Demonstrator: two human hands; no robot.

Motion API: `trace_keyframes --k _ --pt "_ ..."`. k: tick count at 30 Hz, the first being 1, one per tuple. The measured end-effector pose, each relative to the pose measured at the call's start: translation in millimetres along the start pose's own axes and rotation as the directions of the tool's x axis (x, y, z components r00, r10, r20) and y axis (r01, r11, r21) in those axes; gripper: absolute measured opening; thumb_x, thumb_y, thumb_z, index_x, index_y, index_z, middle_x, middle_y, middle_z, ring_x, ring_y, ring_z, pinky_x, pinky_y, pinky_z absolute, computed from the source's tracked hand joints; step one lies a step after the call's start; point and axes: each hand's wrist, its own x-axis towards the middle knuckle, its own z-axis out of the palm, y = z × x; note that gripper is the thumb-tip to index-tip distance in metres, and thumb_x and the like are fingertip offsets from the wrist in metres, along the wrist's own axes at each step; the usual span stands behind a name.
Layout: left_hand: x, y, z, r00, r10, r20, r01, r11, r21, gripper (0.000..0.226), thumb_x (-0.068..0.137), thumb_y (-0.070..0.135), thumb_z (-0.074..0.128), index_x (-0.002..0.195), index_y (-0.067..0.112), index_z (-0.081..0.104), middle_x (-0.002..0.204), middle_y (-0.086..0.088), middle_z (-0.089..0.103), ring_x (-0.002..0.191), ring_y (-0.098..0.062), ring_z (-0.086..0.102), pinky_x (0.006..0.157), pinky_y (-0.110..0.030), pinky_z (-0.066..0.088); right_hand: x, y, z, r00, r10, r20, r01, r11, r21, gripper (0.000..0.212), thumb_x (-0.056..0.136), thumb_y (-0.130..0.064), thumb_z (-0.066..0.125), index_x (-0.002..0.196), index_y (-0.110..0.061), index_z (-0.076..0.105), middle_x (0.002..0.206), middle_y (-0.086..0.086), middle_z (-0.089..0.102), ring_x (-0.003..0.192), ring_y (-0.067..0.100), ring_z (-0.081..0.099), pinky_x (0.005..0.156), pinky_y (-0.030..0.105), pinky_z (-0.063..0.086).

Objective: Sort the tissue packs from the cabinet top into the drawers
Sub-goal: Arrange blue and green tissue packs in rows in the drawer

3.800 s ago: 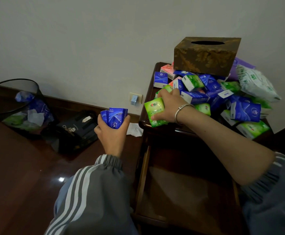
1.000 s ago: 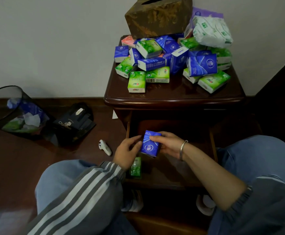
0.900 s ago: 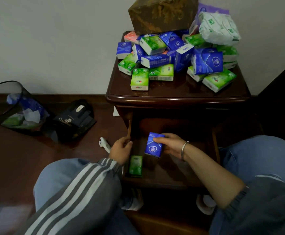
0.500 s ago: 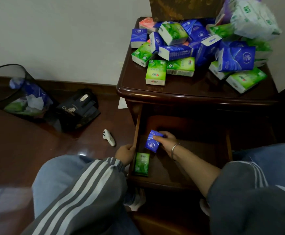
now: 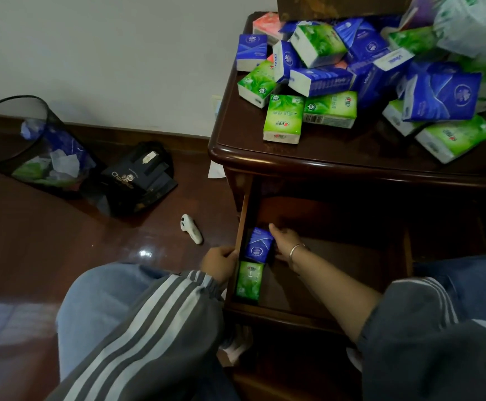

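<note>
My right hand [image 5: 285, 241] grips the blue pack [image 5: 258, 245]; I should seat it flush behind the green pack [image 5: 249, 280], while my left hand [image 5: 220, 263] clasps the drawer wall [image 5: 239, 227].

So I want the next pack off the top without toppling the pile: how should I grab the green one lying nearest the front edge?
Take the green pack by its two long sides, coming from the front and above. It lies flat on the cabinet top, its near end clear and nothing resting on it; its far end tucks against the pile, so draw it toward you.
</note>
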Motion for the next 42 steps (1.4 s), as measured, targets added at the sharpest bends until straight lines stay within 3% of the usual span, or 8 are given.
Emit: trace_keyframes --k 6,9,21,26,33,36,40,42 --pt "0.3 -0.3 0.0 0.999 -0.053 -0.002 0.053 0.998 -0.03 0.029 0.094 0.02 0.053 0.086 -0.002 0.07 0.063 -0.008 0.053 0.071 -0.019 0.051 0.08 -0.045 0.053 -23.9 5.8 10.0 0.932 0.099 0.349 -0.253 0.867 0.43 0.06 0.096 -0.052 0.03 0.135 -0.008 0.043 0.14 0.013 0.049 0.129 0.026 0.046 0.086 0.031 0.046" --pt "0.3 0.2 -0.6 0.998 -0.056 0.001 0.056 0.998 -0.034 0.032 0.094 0.02 0.053 0.086 -0.007 0.068 0.068 -0.013 0.053 0.071 -0.02 0.051 0.083 -0.047 0.052 -28.9 9.0 5.7 0.929 0.092 0.358 -0.264 0.844 0.467 0.065 0.096 -0.056 0.02 0.142 -0.012 0.034 0.147 0.009 0.041 0.135 0.023 0.039 0.103 0.035 0.034" --pt "-6.2 7.0 -1.2 1.0 -0.027 -0.002 0.027 0.999 0.041 0.032 0.096 0.021 0.05 0.07 0.006 0.062 0.061 -0.009 0.05 0.07 -0.02 0.05 0.071 -0.038 0.049 -59.8 32.9 16.5 0.943 0.103 0.318 -0.214 0.917 0.336 0.061 0.097 -0.055 0.018 0.141 -0.018 0.039 0.146 0.005 0.042 0.133 0.022 0.041 0.091 0.031 0.037" --pt "-9.0 13.0 -3.4 0.999 -0.015 0.028 0.014 0.999 0.05 0.026 0.097 0.02 0.047 0.079 0.007 0.06 0.074 -0.015 0.051 0.073 -0.02 0.048 0.067 -0.029 0.038 -69.5 28.7 -1.2 0.986 0.089 0.138 -0.092 0.996 0.018 0.069 0.094 -0.06 0.015 0.148 -0.018 0.024 0.156 0.007 0.022 0.143 0.026 0.023 0.116 0.041 0.021" --pt "-24.7 68.8 -41.0 0.897 0.049 -0.439 -0.049 0.999 0.013 0.03 0.096 0.024 0.048 0.115 0.009 0.065 0.118 -0.012 0.066 0.11 -0.031 0.059 0.087 -0.029 0.041 -121.4 -12.1 -59.0 0.966 -0.203 0.159 0.245 0.912 -0.328 0.049 0.098 -0.046 0.032 0.131 -0.016 0.053 0.141 0.006 0.047 0.132 0.022 0.042 0.103 0.028 0.034" --pt "-37.1 103.6 -61.6 0.781 0.149 -0.606 -0.229 0.972 -0.058 0.023 0.094 0.023 0.05 0.105 0.009 0.065 0.109 -0.012 0.066 0.101 -0.026 0.059 0.08 -0.026 0.036 -152.1 -39.9 -88.9 0.845 -0.531 0.06 0.504 0.754 -0.422 0.023 0.092 -0.026 0.055 0.111 -0.018 0.065 0.111 -0.002 0.066 0.105 0.01 0.058 0.073 0.01 0.041" --pt "-46.0 158.1 -70.2 0.668 0.402 -0.626 -0.456 0.886 0.082 0.023 0.091 0.028 0.056 0.103 0.011 0.064 0.103 -0.008 0.063 0.092 -0.018 0.057 0.078 -0.02 0.035 -171.7 -67.7 -132.8 0.42 -0.903 -0.088 0.66 0.371 -0.654 0.029 0.086 -0.009 0.059 0.115 -0.009 0.063 0.12 0.008 0.063 0.115 0.02 0.056 0.098 0.022 0.038" --pt "-43.8 185.3 -66.2 0.653 0.493 -0.575 -0.493 0.853 0.171 0.035 0.089 0.035 0.059 0.112 0.009 0.061 0.109 -0.009 0.06 0.101 -0.022 0.056 0.083 -0.023 0.039 -165.7 -74.8 -153.2 0.324 -0.943 -0.069 0.577 0.255 -0.776 0.043 0.085 -0.01 0.059 0.127 -0.006 0.056 0.136 0.013 0.053 0.129 0.027 0.046 0.108 0.036 0.036"
